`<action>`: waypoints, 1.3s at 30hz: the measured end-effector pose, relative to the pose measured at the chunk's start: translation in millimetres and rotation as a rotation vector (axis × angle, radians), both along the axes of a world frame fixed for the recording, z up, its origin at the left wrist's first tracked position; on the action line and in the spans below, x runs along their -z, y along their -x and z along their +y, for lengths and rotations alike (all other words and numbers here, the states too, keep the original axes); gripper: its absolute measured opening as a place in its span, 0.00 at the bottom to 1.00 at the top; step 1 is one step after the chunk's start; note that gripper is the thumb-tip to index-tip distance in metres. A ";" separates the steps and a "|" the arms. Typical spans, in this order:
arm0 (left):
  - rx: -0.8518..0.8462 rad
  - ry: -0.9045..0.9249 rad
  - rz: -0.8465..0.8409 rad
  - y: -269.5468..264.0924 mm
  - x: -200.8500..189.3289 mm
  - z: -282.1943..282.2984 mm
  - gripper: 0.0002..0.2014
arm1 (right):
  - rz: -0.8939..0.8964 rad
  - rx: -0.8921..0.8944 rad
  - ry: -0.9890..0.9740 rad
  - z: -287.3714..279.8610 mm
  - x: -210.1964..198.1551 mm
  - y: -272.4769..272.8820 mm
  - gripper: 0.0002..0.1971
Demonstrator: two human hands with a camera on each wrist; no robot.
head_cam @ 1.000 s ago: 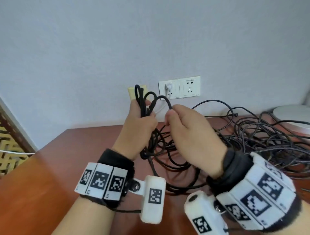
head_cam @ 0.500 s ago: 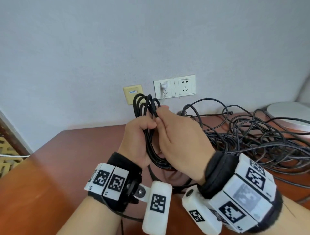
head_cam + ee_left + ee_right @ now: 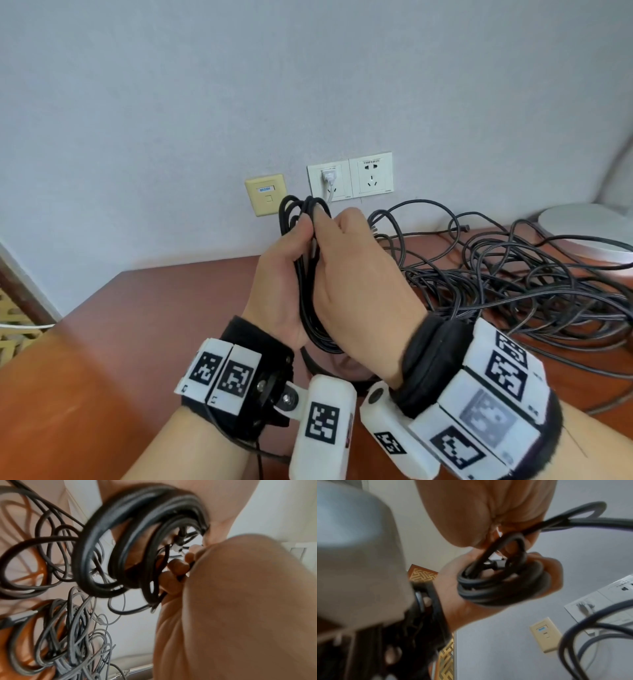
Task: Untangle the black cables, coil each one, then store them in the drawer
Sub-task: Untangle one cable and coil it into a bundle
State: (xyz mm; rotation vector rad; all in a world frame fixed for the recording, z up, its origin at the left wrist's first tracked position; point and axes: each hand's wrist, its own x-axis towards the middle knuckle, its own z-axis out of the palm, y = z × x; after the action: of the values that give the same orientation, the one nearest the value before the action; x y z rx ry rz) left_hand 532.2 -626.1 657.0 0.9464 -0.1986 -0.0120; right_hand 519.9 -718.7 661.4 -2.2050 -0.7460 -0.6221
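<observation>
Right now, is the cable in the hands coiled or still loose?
Coiled. The black cable sits in several stacked loops gripped by the left hand, and the right hand pinches them. Its ends: cannot tell.

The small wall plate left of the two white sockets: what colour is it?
Pale yellow wall plate, with a small blue label; clearest in the head view.

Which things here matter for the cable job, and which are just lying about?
Job:
coil, gripped by left hand and right hand
tangle on the table

Lying about:
sockets
white plug
beige plate
white disc
</observation>
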 end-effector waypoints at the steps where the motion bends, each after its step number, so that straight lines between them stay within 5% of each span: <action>1: -0.006 -0.016 -0.011 -0.6 0.6 0.4 0.18 | 0.009 0.006 0.054 0.4 0.5 -1.2 0.15; 7: 0.009 -0.051 0.041 -0.5 -3.9 2.6 0.08 | -0.105 0.006 -0.081 1.8 6.1 -7.0 0.12; 12: -0.183 -0.007 0.097 -6.5 -7.9 15.3 0.06 | -0.135 -0.037 -0.025 -5.7 0.9 -0.8 0.08; 22: -0.278 0.090 0.038 -10.6 -10.4 19.9 0.09 | 0.032 0.004 0.154 -1.3 1.0 12.2 0.25; 27: -0.259 0.000 -0.017 -7.6 -3.0 12.5 0.19 | 0.037 -0.093 0.179 2.9 -0.4 16.5 0.19; 34: -0.045 0.102 -0.035 -3.7 -14.2 17.0 0.14 | 0.040 -0.275 -0.134 7.2 12.7 4.8 0.22; 37: -0.005 0.165 -0.045 0.2 -20.6 20.6 0.13 | -0.014 -0.235 -0.138 9.2 12.5 5.7 0.27; 39: -0.047 0.227 -0.072 -0.4 -24.8 28.2 0.10 | -0.105 -0.172 -0.126 7.7 11.2 6.7 0.20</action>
State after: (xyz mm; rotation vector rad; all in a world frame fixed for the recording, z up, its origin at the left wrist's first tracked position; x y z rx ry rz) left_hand 532.7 -597.9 681.8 0.7252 -0.2391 0.0863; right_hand 513.2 -711.0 650.2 -1.9811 -0.9140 -0.6825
